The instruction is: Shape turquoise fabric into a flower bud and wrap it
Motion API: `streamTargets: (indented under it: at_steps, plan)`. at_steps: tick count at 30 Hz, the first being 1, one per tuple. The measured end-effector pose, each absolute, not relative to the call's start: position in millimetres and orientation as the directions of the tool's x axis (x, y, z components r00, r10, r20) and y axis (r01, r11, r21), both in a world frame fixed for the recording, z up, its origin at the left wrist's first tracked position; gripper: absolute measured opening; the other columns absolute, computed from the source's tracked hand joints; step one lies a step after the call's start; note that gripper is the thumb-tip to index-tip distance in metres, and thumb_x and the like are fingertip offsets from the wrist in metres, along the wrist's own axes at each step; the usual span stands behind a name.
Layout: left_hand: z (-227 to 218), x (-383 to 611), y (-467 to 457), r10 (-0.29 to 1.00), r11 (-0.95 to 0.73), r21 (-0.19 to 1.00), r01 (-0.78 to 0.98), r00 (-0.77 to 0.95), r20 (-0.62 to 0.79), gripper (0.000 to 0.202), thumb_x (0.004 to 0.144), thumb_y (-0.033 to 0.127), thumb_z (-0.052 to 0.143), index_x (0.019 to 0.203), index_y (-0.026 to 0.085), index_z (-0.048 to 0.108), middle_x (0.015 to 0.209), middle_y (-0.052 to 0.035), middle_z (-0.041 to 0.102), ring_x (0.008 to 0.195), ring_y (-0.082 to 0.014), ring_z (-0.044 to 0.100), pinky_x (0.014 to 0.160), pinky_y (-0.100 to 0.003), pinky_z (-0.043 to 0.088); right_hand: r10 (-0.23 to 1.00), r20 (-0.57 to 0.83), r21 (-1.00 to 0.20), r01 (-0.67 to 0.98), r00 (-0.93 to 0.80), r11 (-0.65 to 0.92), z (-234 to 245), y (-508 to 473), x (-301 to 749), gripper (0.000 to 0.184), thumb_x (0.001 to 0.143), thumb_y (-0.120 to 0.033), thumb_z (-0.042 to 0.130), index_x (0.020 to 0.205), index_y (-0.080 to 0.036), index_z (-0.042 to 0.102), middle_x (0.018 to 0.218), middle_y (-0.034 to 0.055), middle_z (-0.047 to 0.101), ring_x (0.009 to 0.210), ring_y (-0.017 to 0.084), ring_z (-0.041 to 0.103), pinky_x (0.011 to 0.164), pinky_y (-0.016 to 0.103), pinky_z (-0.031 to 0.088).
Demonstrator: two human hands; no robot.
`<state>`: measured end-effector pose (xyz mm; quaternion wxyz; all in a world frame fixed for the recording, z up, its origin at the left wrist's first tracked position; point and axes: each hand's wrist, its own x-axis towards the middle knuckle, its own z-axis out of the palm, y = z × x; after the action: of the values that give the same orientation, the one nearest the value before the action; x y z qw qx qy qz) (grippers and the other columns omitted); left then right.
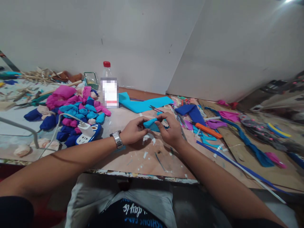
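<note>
My left hand [134,130] and my right hand [171,129] hold a small folded piece of turquoise crepe paper [151,123] between their fingertips, just above the table. Both sets of fingers are pinched on it, and the right fingers cover part of it. A longer turquoise strip [144,105] lies behind the hands. Close to my right fingers rest dark pointed blades [154,108], perhaps scissors. Left of my hands is a heap of bunched pink, turquoise and dark blue paper pieces [80,110].
A red-capped bottle [107,70] stands by the wall. A power strip [91,136] with a plugged-in white cable lies on the left. To the right are an orange utility knife [208,130], dark blue paper [191,113] and a long thin white stick [256,179].
</note>
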<state>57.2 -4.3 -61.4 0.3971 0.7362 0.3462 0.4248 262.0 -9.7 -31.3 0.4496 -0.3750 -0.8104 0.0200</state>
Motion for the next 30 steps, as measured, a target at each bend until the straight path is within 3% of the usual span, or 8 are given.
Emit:
streamTargets:
  at_steps: [5, 9, 14, 20, 30]
  plan:
    - [-63.3, 55.5, -3.8, 0.854, -0.461, 0.846, 0.267, 0.392, 0.342, 0.030, 0.081, 0.018, 0.065, 0.111, 0.018, 0.066, 0.100, -0.0040, 0.072, 0.085, -0.0191, 0.064, 0.079, -0.033, 0.050, 0.629, 0.715, -0.377, 0.590, -0.305, 0.714, -30.9, -9.5, 262.5, 0.015, 0.099, -0.037, 0.059, 0.101, -0.022, 0.062, 0.091, 0.0056, 0.070, 0.085, 0.023, 0.064, 0.082, 0.041, 0.048]
    - [-59.4, 56.6, -5.8, 0.860, -0.458, 0.869, 0.190, 0.344, 0.377, 0.029, 0.082, 0.013, 0.057, 0.109, 0.017, 0.065, 0.107, -0.0061, 0.070, 0.090, -0.0186, 0.063, 0.081, -0.032, 0.051, 0.629, 0.706, -0.357, 0.604, -0.325, 0.713, -32.8, -7.2, 263.2, 0.015, 0.099, -0.037, 0.060, 0.100, -0.022, 0.064, 0.088, 0.0051, 0.070, 0.084, 0.023, 0.065, 0.082, 0.040, 0.047]
    - [-57.1, 56.8, -8.3, 0.840, -0.500, 0.858, 0.119, 0.305, 0.448, 0.020, 0.092, 0.026, 0.060, 0.110, 0.018, 0.063, 0.112, -0.0081, 0.067, 0.099, -0.0195, 0.061, 0.090, -0.035, 0.050, 0.642, 0.656, -0.337, 0.608, -0.396, 0.719, -34.2, -6.9, 262.3, 0.015, 0.097, -0.037, 0.064, 0.098, -0.023, 0.067, 0.089, 0.0047, 0.073, 0.085, 0.023, 0.066, 0.086, 0.041, 0.046]
    - [-59.3, 57.7, -9.2, 0.849, -0.456, 0.887, 0.073, 0.335, 0.408, 0.029, 0.093, 0.041, 0.067, 0.111, 0.020, 0.062, 0.109, -0.0077, 0.068, 0.099, -0.0191, 0.064, 0.084, -0.032, 0.052, 0.614, 0.645, -0.323, 0.567, -0.454, 0.758, -34.8, -5.5, 262.6, 0.014, 0.097, -0.037, 0.066, 0.097, -0.023, 0.068, 0.090, 0.0053, 0.075, 0.086, 0.023, 0.069, 0.087, 0.041, 0.047]
    - [-62.0, 58.4, -4.7, 0.849, -0.446, 0.895, -0.011, 0.311, 0.427, 0.025, 0.095, 0.038, 0.063, 0.111, 0.018, 0.061, 0.109, -0.0084, 0.068, 0.097, -0.0183, 0.064, 0.086, -0.032, 0.052, 0.597, 0.667, -0.338, 0.533, -0.446, 0.776, -32.4, -9.1, 260.0, 0.017, 0.095, -0.038, 0.066, 0.103, -0.023, 0.069, 0.092, 0.0059, 0.075, 0.086, 0.022, 0.068, 0.086, 0.041, 0.049]
